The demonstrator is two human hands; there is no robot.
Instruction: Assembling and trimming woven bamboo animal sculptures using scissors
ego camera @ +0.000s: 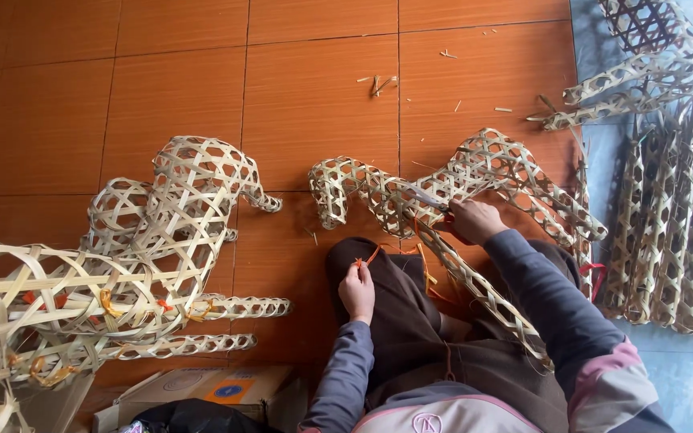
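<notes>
A woven bamboo lattice figure (475, 176) lies on the tiled floor and across my lap. My right hand (475, 220) is closed around a pair of scissors with red handles, whose metal blades (423, 196) point left into the weave. My left hand (357, 290) rests on my knee and pinches the end of an orange plastic strap (370, 256). That strap runs toward the figure near the blades.
A finished woven animal figure (178, 216) stands to my left, with a bigger one (34, 313) at the left edge. Woven tubes (675, 224) lie stacked on a blue sheet at right. A cardboard box (218, 389) sits near my left side.
</notes>
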